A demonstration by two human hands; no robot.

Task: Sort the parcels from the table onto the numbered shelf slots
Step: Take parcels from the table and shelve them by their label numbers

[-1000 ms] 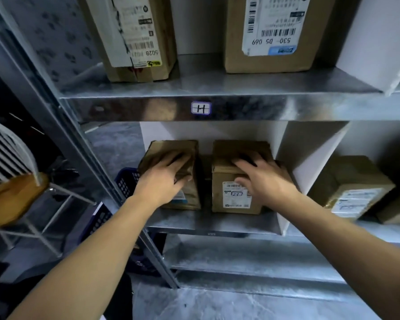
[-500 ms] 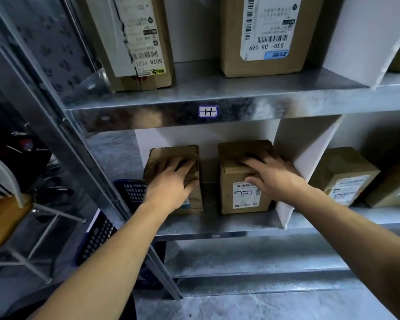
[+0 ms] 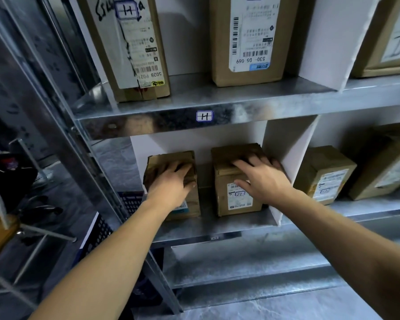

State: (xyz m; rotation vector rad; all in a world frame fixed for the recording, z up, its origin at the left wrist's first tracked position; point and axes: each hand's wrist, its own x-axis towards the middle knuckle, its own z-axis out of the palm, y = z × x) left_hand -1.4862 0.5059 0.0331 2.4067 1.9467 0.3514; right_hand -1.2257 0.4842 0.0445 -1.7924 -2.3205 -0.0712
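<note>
Head view: the left parcel (image 3: 171,158) and right parcel (image 3: 238,199) are set side by side on the lower shelf (image 3: 240,227). The left hand (image 3: 171,183) and right hand (image 3: 263,179) are laid flat on top, fingers uncurled. The boxes are judged light and stiff, best gripped by opposite sides.

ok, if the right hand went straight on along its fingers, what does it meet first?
The right hand rests atop the right parcel, fingers aimed into the slot. It would slide along the top, likely meeting the white back panel first; depth unclear.
</note>
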